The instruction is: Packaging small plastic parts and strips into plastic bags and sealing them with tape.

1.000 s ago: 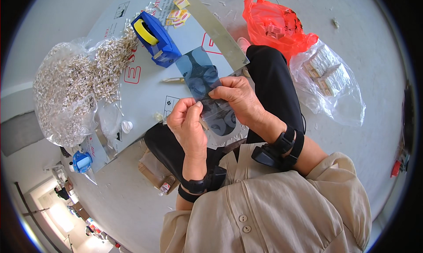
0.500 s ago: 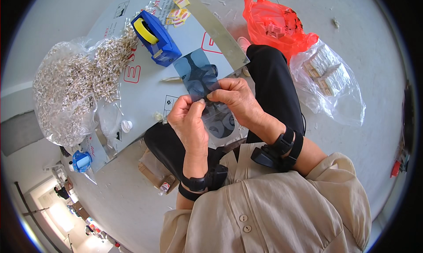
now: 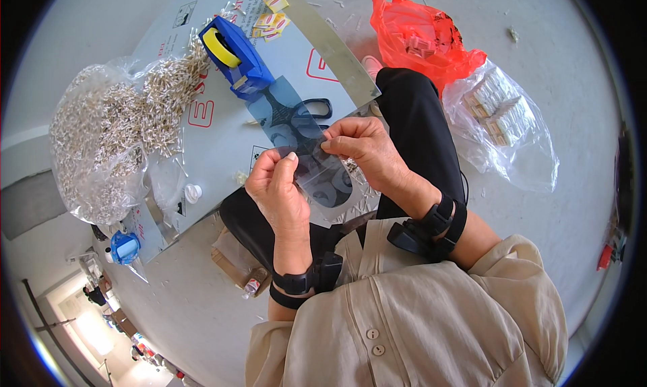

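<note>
Between my hands is a dark blue see-through film strip [image 3: 283, 111], like a piece of X-ray film with grey shapes on it, held above my lap and the table edge. My left hand [image 3: 280, 185] pinches its left edge with thumb and forefinger. Opposite, my right hand [image 3: 367, 150] pinches the right edge. Beyond the film lie scissors with dark handles [image 3: 319, 109], partly covered by it. A blue tape dispenser [image 3: 253, 77] with a yellow roll stands just past the film's far end.
A clear bag of cotton swabs [image 3: 101, 138] spills onto the table [image 3: 222, 141] at left. Small yellow packets [image 3: 271, 23] lie at its far side. On the floor at right are a red plastic bag [image 3: 404, 23] and a clear bag of white packs [image 3: 499, 107]. A cardboard box [image 3: 232, 262] sits below the table.
My hands have drawn slightly apart, the left one moving left. The film has shifted left and tilted, showing more of the scissors' handles.
</note>
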The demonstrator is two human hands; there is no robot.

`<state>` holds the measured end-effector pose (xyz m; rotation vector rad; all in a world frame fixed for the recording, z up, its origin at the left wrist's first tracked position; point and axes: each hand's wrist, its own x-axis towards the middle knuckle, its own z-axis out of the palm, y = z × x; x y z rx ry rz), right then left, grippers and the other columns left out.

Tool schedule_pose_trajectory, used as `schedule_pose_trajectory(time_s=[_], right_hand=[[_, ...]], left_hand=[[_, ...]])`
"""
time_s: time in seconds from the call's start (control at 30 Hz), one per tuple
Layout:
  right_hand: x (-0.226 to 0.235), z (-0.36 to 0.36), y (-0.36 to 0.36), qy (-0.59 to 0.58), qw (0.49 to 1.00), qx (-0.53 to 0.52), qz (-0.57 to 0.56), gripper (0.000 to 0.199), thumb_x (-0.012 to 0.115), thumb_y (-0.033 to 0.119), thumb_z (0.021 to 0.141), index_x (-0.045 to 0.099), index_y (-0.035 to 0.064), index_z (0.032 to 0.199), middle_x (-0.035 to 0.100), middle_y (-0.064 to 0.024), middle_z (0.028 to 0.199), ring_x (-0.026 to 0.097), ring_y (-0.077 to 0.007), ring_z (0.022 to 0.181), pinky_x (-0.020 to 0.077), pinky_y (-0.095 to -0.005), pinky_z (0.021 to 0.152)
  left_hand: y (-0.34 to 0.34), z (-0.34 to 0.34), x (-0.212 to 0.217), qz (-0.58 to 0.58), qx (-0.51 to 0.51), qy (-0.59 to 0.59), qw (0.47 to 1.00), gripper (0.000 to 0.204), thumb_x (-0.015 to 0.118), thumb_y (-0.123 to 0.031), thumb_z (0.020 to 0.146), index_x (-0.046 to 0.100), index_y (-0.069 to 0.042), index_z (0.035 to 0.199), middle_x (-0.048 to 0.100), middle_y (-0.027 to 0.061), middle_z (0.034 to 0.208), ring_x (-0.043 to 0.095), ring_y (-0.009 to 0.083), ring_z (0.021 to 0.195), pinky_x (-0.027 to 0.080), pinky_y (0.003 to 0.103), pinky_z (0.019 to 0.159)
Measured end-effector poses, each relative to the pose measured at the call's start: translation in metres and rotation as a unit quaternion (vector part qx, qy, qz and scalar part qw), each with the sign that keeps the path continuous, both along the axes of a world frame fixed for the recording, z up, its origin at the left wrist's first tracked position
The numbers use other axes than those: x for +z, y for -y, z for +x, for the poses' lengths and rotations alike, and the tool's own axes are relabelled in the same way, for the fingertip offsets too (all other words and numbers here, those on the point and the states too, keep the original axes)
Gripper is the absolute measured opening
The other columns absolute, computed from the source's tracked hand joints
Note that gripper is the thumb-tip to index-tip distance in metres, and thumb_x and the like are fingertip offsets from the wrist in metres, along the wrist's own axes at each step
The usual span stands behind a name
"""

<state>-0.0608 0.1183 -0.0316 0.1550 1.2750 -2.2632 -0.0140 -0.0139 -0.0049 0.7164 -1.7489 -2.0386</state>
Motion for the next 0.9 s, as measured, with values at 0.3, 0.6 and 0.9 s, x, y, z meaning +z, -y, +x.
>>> schedule_pose_trajectory(time_s=[0.3, 0.6, 0.9], right_hand=[[-0.006, -0.001, -0.004, 0.012, 1.000, 0.016, 0.000, 0.004, 0.068, 0.004, 0.075, 0.065, 0.0009, 0.075, 0.062, -0.0022, 0.068, 0.055, -0.0076, 0.062, 0.0424, -0.0213, 0.059], [-0.005, -0.004, -0.005, 0.093, 0.992, 0.026, -0.087, 0.003, 0.064, 0.006, 0.081, 0.065, 0.0037, 0.080, 0.061, 0.0003, 0.074, 0.053, -0.0070, 0.065, 0.0411, -0.0188, 0.059], [-0.010, -0.007, 0.000, 0.161, 0.976, 0.006, -0.145, 0.012, 0.067, 0.014, 0.083, 0.064, 0.0052, 0.075, 0.059, 0.0015, 0.071, 0.050, -0.0066, 0.063, 0.0384, -0.0199, 0.059]], left_hand=[[0.001, 0.003, 0.001, -0.017, -0.026, 0.002, 1.000, 0.005, 0.059, 0.004, 0.074, 0.058, 0.004, 0.069, 0.052, -0.0030, 0.065, 0.043, 0.0040, 0.060, 0.035, 0.018, 0.058], [0.001, 0.003, 0.000, 0.051, -0.041, 0.029, 0.997, 0.011, 0.061, 0.002, 0.075, 0.056, 0.002, 0.065, 0.051, -0.0036, 0.065, 0.042, 0.0038, 0.061, 0.035, 0.018, 0.060], [0.002, 0.003, -0.002, 0.096, -0.082, 0.038, 0.991, 0.013, 0.060, 0.003, 0.077, 0.055, 0.000, 0.066, 0.052, -0.0029, 0.067, 0.043, 0.0041, 0.061, 0.034, 0.017, 0.060]])
